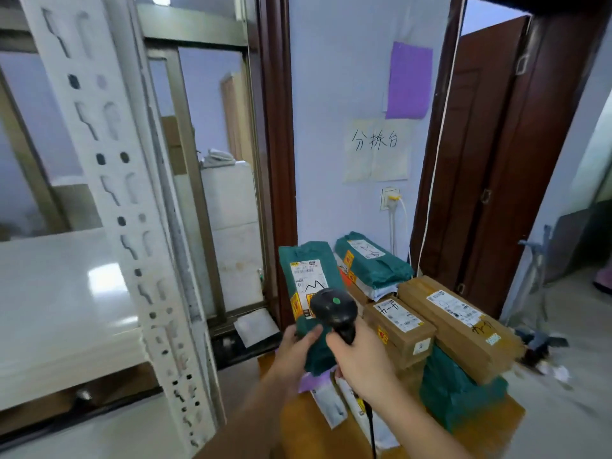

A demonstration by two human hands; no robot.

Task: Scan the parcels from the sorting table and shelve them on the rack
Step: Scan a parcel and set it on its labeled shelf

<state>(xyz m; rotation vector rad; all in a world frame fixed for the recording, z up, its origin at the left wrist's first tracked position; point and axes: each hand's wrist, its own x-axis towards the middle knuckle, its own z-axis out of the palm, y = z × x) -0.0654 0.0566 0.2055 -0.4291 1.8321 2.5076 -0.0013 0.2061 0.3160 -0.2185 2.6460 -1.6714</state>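
The big white rack [132, 226] stands on the left, the brown table [298, 422] holds piled parcels, the left hand [294, 351] grips a green parcel [311, 293] upright above it, and the right hand [361, 359] grips a black scanner [334, 309] just beside its label.

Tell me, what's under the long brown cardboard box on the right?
The long brown cardboard box rests on a green plastic mailer bag, which sits on the wooden table. The box hides the top of the bag, so anything else beneath it cannot be seen.
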